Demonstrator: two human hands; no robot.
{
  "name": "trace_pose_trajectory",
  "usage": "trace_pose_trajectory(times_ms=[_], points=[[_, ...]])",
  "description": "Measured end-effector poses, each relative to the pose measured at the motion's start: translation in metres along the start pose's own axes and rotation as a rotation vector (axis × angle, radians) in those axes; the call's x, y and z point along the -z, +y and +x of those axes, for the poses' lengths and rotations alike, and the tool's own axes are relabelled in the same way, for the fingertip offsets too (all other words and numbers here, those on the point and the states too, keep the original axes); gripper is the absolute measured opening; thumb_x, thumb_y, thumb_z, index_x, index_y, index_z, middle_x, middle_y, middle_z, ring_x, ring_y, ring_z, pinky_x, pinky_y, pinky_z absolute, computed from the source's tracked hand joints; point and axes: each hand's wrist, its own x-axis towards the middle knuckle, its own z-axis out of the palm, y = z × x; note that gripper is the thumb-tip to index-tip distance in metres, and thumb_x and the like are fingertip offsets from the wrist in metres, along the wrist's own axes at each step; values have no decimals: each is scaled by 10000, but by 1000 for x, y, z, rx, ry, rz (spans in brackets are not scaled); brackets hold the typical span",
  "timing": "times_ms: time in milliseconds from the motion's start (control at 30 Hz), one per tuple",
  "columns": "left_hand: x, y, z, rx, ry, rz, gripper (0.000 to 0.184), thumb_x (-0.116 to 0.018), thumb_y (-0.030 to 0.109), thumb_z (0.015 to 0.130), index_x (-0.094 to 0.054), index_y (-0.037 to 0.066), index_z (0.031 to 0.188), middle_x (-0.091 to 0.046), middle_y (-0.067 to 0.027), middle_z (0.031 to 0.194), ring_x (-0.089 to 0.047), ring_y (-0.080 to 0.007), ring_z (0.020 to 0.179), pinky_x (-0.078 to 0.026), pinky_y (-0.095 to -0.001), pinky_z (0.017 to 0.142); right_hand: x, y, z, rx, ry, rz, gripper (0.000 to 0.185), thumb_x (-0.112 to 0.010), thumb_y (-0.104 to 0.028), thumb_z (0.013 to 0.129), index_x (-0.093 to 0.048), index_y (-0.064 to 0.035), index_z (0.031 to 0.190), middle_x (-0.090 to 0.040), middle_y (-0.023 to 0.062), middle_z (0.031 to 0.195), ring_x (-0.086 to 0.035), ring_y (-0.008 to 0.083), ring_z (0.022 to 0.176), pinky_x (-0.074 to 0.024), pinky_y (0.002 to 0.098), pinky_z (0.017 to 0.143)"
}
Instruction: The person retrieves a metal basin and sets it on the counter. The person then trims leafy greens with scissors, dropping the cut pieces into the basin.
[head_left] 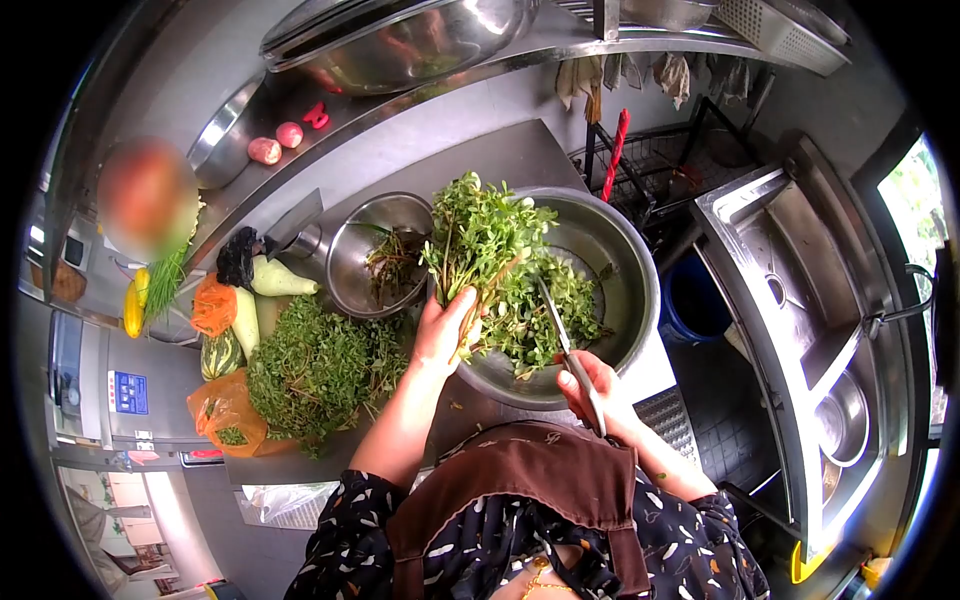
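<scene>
My left hand (440,330) is closed around the stems of a bunch of leafy greens (490,225), held upright over the left side of a large steel basin (640,290). My right hand (592,388) grips a narrow knife (556,322) at the basin's near edge, its blade angled up beside the bunch. Cut leafy greens (555,315) lie in the basin below. Left of it, a smaller steel pan (345,265) with a handle holds some dark stems (392,268). A big heap of the same greens (325,360) rests on the counter near my left forearm.
Pale long gourds (282,278), a striped squash (221,356) and orange plastic bags (228,408) sit at the counter's left. A steel sink (790,270) stands on the right, with a blue bucket (690,300) beside it. A shelf (380,105) with pans runs along the back.
</scene>
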Motion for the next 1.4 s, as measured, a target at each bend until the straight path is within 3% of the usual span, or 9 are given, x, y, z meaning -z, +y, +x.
trace_pose_trajectory(times_ms=[167, 267, 533, 733, 800, 833, 1000, 1233, 1400], points=[[-7, -1, 0, -81, 104, 126, 229, -612, 77, 889, -502, 93, 1090, -560, -31, 793, -466, -98, 492, -381, -237, 421, -8, -8, -4, 73, -50, -174, 597, -706, -360, 851, -470, 19, 1248, -552, 13, 905, -504, 90, 823, -422, 236, 706], [-7, 3, -3, -48, 23, 124, 391, -659, 36, 848, -475, 104, 1186, -549, 4, 834, -462, -71, 543, -399, -220, 478, -12, -10, -1, 107, -56, -232, 604, -705, -376, 847, -476, 23, 1238, -567, 25, 916, -524, 109, 842, -440, 253, 729], [-4, 7, -6, -41, -110, 192, 416, -647, 5, 837, -460, 92, 1198, -532, 7, 815, -457, -61, 549, -372, -209, 449, 1, -13, 8, 3, -79, -509, 627, -646, -525, 838, -538, -11, 1180, -606, 101, 844, -571, 159, 827, -462, 305, 751], [3, 7, -4, -18, -187, 222, 485, -646, -3, 838, -419, 88, 1257, -553, -2, 886, -497, -66, 611, -406, -203, 478, 9, -34, 3, 141, -63, -773, 665, -630, -562, 822, -535, -14, 1188, -650, 188, 933, -641, 297, 915, -485, 386, 799], [2, 5, -4, -45, -162, 263, 493, -640, -17, 838, -415, 88, 1264, -564, -8, 968, -530, -68, 710, -445, -203, 534, 12, -41, 3, 108, -88, -880, 678, -615, -575, 821, -532, -16, 1195, -653, 216, 960, -638, 342, 958, -488, 418, 815], [7, 3, -2, -19, -175, 282, 521, -644, -15, 839, -395, 72, 1289, -561, -24, 1073, -556, -94, 881, -497, -233, 704, 13, -42, 3, 141, -77, -918, 685, -623, -575, 812, -535, -11, 1189, -659, 216, 925, -644, 355, 922, -493, 426, 799], [7, -1, -1, -81, -192, 377, 578, -657, 9, 841, -352, 33, 1331, -536, -50, 1173, -517, -131, 1097, -428, -290, 959, 15, -56, 5, 90, -63, -1066, 624, -693, -486, 794, -542, -29, 1191, -666, 186, 921, -646, 347, 899, -491, 417, 781], [6, -3, -2, -121, -233, 412, 585, -659, -8, 836, -346, 24, 1329, -539, -50, 1161, -526, -127, 1080, -432, -288, 957, 20, -54, 5, 90, -106, -1016, 554, -669, -492, 814, -590, -14, 1085, -655, 210, 817, -658, 344, 815, -492, 422, 705], [20, -4, 3, 42, -230, 243, 568, -656, 41, 856, -362, 97, 1338, -573, -34, 1095, -554, -89, 905, -488, -239, 695, 28, -29, 0, 139, -34, -809, 535, -670, -479, 833, -585, -14, 1084, -622, 112, 696, -627, 229, 642, -470, 352, 590]])
